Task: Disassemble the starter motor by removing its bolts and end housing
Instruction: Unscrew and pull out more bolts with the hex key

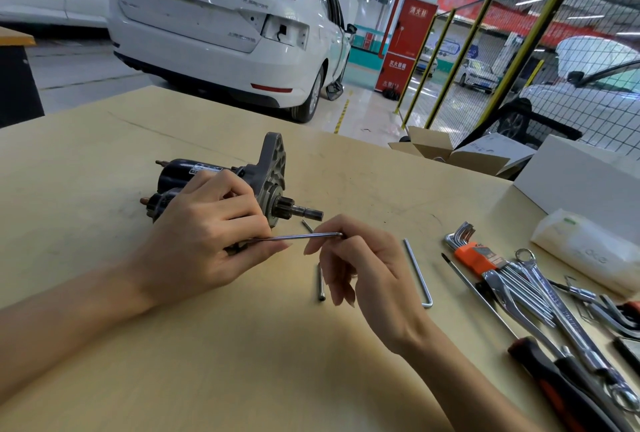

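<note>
Starter motor: the black-bodied starter motor with grey cast-metal end housing (pixel 242 182) lies on its side on the pale wooden workbench (pixel 242 345), pinion shaft pointing right, left of the bench's middle.
Left hand: the left hand (pixel 204 234) lies over the near side of the motor body, fingers curled round it and gripping it; the end housing and shaft stick out past the fingertips to the right.
Long bolt: a thin, long silver bolt (pixel 294 237) runs almost level from under the left fingers to the right hand, just in front of the shaft.
Right hand: the right hand (pixel 360 265) pinches the bolt's right end between thumb and forefinger, the other fingers loosely curled below, apart from the motor.
Loose parts: a short silver bolt (pixel 321 282) lies on the bench just left of the right hand; a small screw (pixel 307 225) lies under the shaft.
Hex key: a long silver L-shaped hex key (pixel 417 272) lies just right of the right hand.
Tools: an orange-holdered set of hex keys (pixel 474 255) and chrome spanners (pixel 540 300) lie at the bench's right edge.
Beyond: a white car (pixel 225 26) stands behind the bench.
</note>
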Tool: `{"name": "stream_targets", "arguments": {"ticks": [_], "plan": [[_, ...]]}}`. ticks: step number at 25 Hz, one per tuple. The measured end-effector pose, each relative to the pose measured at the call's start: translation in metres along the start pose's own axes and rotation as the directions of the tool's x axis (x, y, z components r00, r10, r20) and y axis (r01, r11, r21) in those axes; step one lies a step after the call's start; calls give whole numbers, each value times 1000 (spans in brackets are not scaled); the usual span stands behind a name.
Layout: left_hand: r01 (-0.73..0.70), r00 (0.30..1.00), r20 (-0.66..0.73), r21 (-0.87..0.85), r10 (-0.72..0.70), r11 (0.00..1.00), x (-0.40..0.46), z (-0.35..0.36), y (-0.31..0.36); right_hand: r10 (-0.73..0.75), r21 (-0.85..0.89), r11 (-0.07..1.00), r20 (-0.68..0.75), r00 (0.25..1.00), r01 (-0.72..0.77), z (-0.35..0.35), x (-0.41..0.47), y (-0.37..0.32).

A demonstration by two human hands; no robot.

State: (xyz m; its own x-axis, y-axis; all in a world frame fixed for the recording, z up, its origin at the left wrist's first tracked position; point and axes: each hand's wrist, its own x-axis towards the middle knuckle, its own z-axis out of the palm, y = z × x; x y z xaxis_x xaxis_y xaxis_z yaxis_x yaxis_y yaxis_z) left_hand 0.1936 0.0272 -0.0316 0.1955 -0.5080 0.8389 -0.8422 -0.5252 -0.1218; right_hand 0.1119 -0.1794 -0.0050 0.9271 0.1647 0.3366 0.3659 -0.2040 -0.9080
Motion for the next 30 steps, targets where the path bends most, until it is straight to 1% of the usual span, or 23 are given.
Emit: {"name": "stream_targets", "arguments": {"ticks": [8, 14, 16, 22, 24, 26, 28, 30], "plan": [[-1, 1000, 7, -32, 1, 999, 2, -3, 1, -10, -75, 997, -4, 1000, 10, 1, 0, 2], [1, 1000, -9, -21, -1, 1000, 2, -2, 2, -17, -114, 993, -4, 1000, 16, 0, -1, 1], [4, 1000, -11, -23, -4, 1000, 2, -1, 2, -9, -142, 990, -27, 1000, 6, 1, 0, 3], [-3, 999, -37, -18, 2, 1000, 0, 0, 2, -15, -310, 950, -146, 989, -31, 1, 1, 4], [1, 999, -36, -22, -2, 1000, 1, 0, 2, -13, -308, 950, -199, 980, -50, 0, 3, 4], [3, 999, -32, -14, -3, 1000, 0, 0, 1, -13, -274, 961, -224, 974, -50, 0, 3, 3], [-2, 1000, -29, -6, 2, 1000, -1, 0, 2, -9, -212, 977, -218, 976, -39, 0, 2, 0], [1, 1000, -18, 0, -1, 1000, 0, -1, 2, 3, -165, 986, -168, 986, -31, -1, 0, -4]]}}
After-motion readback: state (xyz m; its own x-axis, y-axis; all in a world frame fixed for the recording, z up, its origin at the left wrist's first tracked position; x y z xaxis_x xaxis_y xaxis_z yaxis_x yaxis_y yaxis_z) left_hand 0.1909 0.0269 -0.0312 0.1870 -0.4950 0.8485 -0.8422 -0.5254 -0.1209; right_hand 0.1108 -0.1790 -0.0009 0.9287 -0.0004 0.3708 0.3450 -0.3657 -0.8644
